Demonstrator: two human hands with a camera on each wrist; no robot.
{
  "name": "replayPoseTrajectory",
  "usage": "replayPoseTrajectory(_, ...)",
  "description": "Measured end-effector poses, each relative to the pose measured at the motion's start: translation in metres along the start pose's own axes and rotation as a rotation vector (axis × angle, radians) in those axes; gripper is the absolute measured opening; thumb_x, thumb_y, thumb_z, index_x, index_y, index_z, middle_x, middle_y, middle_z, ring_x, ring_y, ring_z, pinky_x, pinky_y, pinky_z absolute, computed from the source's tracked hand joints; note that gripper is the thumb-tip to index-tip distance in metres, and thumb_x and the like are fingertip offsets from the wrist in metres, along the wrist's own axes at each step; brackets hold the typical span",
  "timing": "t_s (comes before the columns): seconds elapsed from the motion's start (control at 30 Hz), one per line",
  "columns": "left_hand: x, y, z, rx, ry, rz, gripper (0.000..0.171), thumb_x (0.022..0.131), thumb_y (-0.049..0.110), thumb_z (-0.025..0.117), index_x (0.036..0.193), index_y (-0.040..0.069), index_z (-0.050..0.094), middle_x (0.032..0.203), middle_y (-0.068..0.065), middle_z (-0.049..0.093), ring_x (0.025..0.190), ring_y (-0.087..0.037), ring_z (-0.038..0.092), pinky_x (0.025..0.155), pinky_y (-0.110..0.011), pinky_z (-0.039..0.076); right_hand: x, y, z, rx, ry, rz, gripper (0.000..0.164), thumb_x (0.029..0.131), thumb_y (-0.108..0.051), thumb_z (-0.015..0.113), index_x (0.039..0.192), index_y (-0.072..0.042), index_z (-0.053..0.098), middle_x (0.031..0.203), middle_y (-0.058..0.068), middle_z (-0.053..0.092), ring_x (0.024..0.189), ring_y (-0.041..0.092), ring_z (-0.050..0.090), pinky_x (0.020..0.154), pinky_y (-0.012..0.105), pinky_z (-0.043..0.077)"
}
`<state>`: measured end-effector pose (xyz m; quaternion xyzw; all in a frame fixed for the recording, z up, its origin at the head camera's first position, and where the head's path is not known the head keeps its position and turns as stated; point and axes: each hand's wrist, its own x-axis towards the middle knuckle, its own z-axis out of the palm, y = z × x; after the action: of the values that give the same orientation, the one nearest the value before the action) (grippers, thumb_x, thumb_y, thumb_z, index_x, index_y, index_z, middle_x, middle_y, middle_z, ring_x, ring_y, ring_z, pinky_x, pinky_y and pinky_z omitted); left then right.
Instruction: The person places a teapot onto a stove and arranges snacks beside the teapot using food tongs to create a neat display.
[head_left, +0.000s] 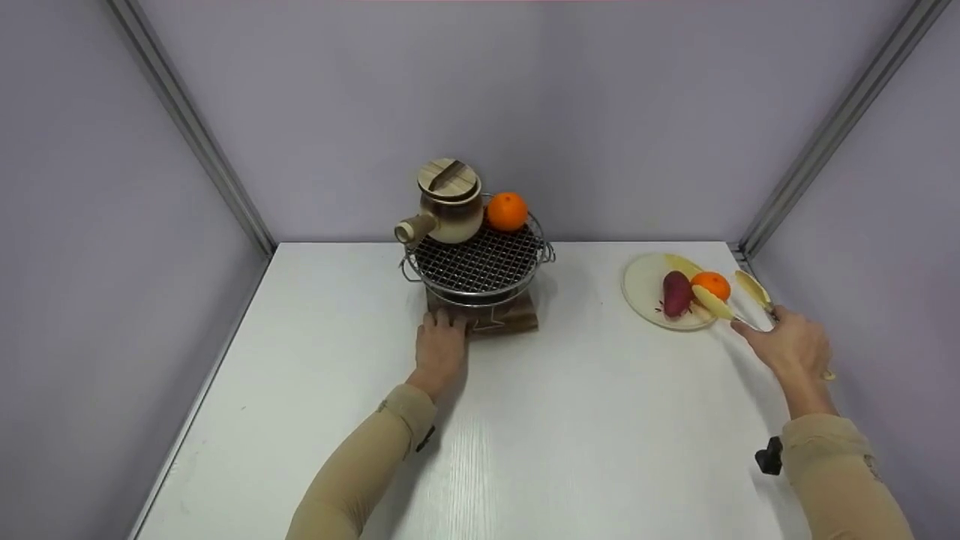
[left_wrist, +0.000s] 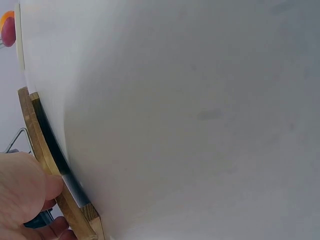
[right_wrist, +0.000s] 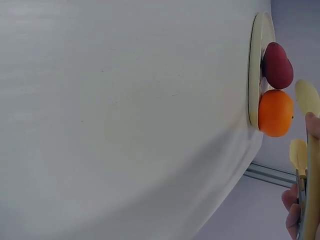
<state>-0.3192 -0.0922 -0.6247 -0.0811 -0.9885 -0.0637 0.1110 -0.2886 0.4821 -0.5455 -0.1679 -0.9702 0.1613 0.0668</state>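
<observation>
My left hand (head_left: 441,346) holds the front edge of a wooden base (head_left: 517,318), thumb at its side edge and fingers over its top. On this base stands a small round grill (head_left: 480,262) with a dark wire mesh and wire handles. My right hand (head_left: 796,346) grips a pair of tongs (right_wrist: 313,190) with pale yellow tips. The tongs' tips are spread apart, one on each side of an orange mandarin (head_left: 712,286). The mandarin lies beside a dark red sweet potato (head_left: 677,293) on a round cream plate (head_left: 641,289).
A clay teapot (head_left: 459,219) with a wooden lid and side handle stands at the grill's left. Another mandarin (head_left: 508,211) sits on the mesh beside it. A yellow piece (head_left: 681,264) lies at the plate's back. Pale walls (head_left: 525,112) enclose the white table (head_left: 585,435).
</observation>
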Motion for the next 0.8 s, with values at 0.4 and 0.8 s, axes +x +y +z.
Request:
replayPoseTrajectory(0.4,0.000,0.002,-0.001,-0.044,0.023,-0.015,0.031,0.106,0.009,0.061,0.136,0.010,0.071,0.129,-0.023,0.065,0.118,-0.041,0.058,0.095,-0.053,0.058,0.011,0.000,0.014,0.022,0.004,0.053,0.077,0.096,-0.063,0.077,0.135,0.004,0.071,0.083,0.017,0.063,0.074,0.032,0.053,0.057,0.038,0.037)
replayPoseTrajectory(0.8,-0.001,0.000,0.002,-0.063,0.062,-0.005,0.030,0.105,0.009,0.061,0.133,0.010,0.071,0.126,-0.024,0.066,0.116,-0.043,0.059,0.092,-0.054,0.059,0.016,-0.001,0.016,0.029,-0.023,0.033,0.065,0.099,-0.059,0.077,0.120,0.002,0.072,0.075,0.006,0.049,0.070,0.029,0.049,0.059,0.038,0.033)
